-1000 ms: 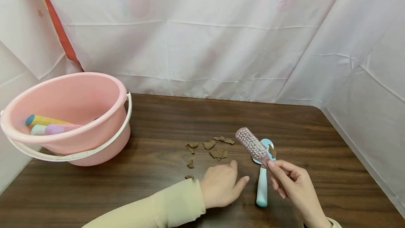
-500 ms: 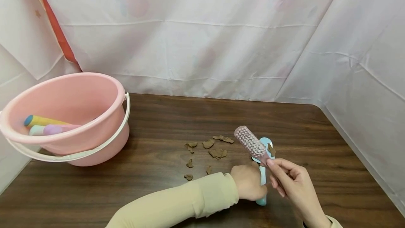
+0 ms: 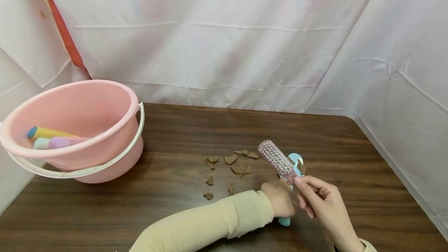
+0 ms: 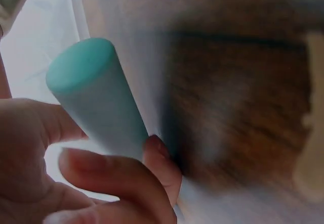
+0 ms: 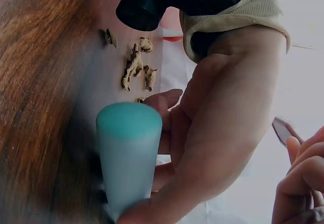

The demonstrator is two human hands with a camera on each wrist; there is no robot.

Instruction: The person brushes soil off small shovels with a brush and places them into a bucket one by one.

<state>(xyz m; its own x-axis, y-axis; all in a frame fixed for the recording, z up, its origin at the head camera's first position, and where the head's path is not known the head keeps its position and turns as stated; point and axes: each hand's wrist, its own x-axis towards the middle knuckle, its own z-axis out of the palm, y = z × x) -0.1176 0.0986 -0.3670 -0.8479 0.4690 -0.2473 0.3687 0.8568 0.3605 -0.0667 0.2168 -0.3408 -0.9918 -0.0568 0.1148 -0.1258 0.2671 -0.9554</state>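
Note:
My left hand (image 3: 280, 197) is curled around the pale blue handle (image 4: 109, 107) of a small tool with a flat rounded head (image 3: 297, 160). The handle's teal end (image 4: 83, 64) sticks out of the grip, and the hand hides most of its middle. Dry brown leaf bits (image 3: 301, 167) lie on or against the head. In my right hand (image 3: 323, 201), thumb and fingers pinch a mauve brush (image 3: 278, 158) by its handle, with the pale bristles facing up. The brush is held over the tool's head and partly covers it.
Several dry leaf pieces (image 3: 240, 170) are scattered on the dark wooden table (image 3: 196, 131), left of the tool. At the left stands a pink bucket (image 3: 105, 166) with a white handle, holding a few coloured cylindrical ends (image 3: 52, 132). White curtains (image 3: 224, 49) surround the table.
My left hand has moved right from beside the leaf pieces and taken hold of the pale blue handle, whose end has shifted slightly left. The right hand and brush stay nearly still.

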